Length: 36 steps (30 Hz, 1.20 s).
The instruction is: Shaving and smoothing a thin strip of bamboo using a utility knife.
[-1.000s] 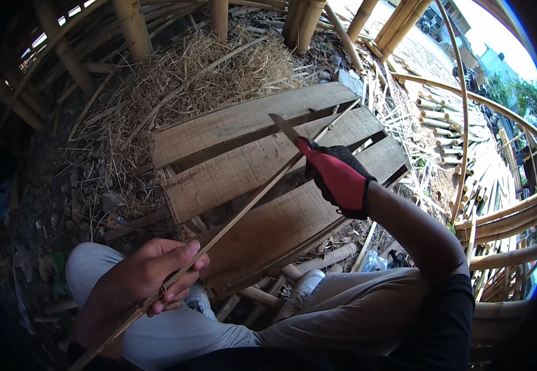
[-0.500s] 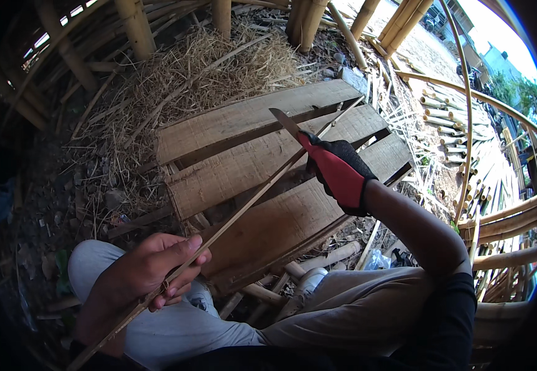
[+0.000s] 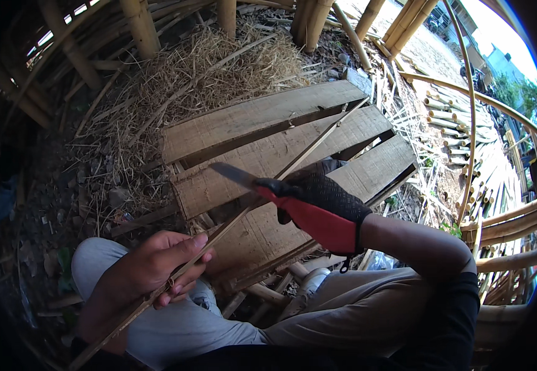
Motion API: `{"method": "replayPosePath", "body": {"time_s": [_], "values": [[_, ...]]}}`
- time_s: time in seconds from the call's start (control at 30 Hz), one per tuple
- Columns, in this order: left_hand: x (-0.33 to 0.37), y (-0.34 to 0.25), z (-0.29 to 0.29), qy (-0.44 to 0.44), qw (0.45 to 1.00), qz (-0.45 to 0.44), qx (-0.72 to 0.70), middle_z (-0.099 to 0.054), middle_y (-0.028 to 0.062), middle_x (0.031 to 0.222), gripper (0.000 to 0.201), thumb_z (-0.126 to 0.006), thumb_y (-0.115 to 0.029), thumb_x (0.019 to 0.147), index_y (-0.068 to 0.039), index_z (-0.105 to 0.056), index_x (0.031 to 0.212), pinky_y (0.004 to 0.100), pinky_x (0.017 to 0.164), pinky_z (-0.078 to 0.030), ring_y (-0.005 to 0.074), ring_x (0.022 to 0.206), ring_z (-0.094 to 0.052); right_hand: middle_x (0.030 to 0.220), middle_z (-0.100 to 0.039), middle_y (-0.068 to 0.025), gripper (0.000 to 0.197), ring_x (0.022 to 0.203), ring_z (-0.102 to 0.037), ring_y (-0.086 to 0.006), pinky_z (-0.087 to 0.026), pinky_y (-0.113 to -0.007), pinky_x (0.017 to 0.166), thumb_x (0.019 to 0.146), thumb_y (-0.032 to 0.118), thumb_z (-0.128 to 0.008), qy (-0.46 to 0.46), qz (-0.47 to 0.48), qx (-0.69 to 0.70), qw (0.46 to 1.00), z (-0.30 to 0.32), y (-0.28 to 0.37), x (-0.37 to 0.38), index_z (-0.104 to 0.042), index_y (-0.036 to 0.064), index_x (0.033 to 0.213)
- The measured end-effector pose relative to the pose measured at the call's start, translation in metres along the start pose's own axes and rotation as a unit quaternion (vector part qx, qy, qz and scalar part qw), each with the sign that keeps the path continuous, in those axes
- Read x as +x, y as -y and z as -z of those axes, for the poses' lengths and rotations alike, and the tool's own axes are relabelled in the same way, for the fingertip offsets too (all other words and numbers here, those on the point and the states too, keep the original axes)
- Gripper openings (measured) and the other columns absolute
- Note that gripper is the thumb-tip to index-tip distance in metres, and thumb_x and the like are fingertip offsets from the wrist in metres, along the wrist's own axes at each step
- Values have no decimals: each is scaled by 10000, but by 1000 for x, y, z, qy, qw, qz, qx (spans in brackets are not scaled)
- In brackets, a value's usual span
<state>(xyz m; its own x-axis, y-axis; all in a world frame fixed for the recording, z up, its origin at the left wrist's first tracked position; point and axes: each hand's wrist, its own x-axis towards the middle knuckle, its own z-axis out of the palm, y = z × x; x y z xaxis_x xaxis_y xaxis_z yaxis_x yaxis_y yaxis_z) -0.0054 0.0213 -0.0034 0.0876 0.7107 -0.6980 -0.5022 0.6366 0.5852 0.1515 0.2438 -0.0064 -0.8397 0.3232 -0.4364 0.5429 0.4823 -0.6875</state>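
My bare left hand (image 3: pixel 168 263) is closed around a long, thin bamboo strip (image 3: pixel 308 148), with the thumb lying along its upper side. The strip slants from my lap at lower left up to the far right, across a low slatted wooden bench (image 3: pixel 268 127). My right hand (image 3: pixel 315 207), in a red and black glove, is wrapped around a knife. The knife's blade (image 3: pixel 232 175) points to the upper left and lies across the strip, slightly blurred by motion. The knife's handle is mostly hidden in the glove.
Dry shavings (image 3: pixel 219 74) are heaped behind the bench. Bamboo posts (image 3: pixel 138 28) stand along the back. Cut bamboo poles (image 3: pixel 447 127) lie in stacks on the right, and a long bent bamboo strip (image 3: pixel 469 93) arches up there. My knees (image 3: pixel 95 260) are close to the bench's near side.
My right hand has drawn the knife down along the strip, toward my left hand. The left hand keeps its grip in about the same place.
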Motion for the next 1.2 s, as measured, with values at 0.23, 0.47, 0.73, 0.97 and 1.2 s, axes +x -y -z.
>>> {"method": "replayPosePath", "body": {"time_s": [0.23, 0.47, 0.73, 0.97, 1.2], "values": [[-2, -2, -7, -14, 1000, -6, 13, -450, 7, 484, 362, -376, -345, 1049, -25, -470, 907, 195, 311, -347, 80, 321, -419, 928, -670, -167, 379, 805, -668, -264, -530, -345, 724, 979, 171, -470, 13, 181, -86, 980, -28, -14, -9, -519, 149, 1354], [-1, -2, -5, 1, 1000, -16, -16, -454, 12, 491, 369, -371, -332, 1051, -1, -485, 934, 201, 309, -347, 83, 324, -426, 907, -661, -82, 292, 847, -622, -158, -495, -280, 769, 998, 182, -539, -199, 232, 39, 951, -11, -19, -7, -594, 113, 1277], [-6, -2, -1, 12, 1000, -8, -9, -424, -10, 508, 418, -377, -415, 1040, -29, -502, 939, 194, 308, -351, 70, 347, -425, 668, -561, 0, 388, 556, -502, -92, -415, -255, 534, 964, 410, -578, -271, -43, 173, 946, 53, -68, 26, -668, 32, 969], [4, -7, -1, 27, 997, 27, -70, -392, 7, 465, 381, -354, -364, 1051, -40, -448, 875, 196, 284, -301, 84, 295, -361, 580, -446, 35, 480, 430, -398, -83, -307, -255, 411, 947, 522, -523, -216, -156, 203, 942, 76, -107, 28, -627, 80, 792], [4, -4, 7, 66, 990, 56, -116, -384, 4, 470, 389, -334, -406, 1050, -60, -423, 897, 202, 277, -301, 79, 302, -362, 561, -438, 26, 509, 421, -375, -95, -297, -276, 411, 948, 533, -501, -165, -151, 233, 946, 60, -92, 30, -593, 80, 735]]}}
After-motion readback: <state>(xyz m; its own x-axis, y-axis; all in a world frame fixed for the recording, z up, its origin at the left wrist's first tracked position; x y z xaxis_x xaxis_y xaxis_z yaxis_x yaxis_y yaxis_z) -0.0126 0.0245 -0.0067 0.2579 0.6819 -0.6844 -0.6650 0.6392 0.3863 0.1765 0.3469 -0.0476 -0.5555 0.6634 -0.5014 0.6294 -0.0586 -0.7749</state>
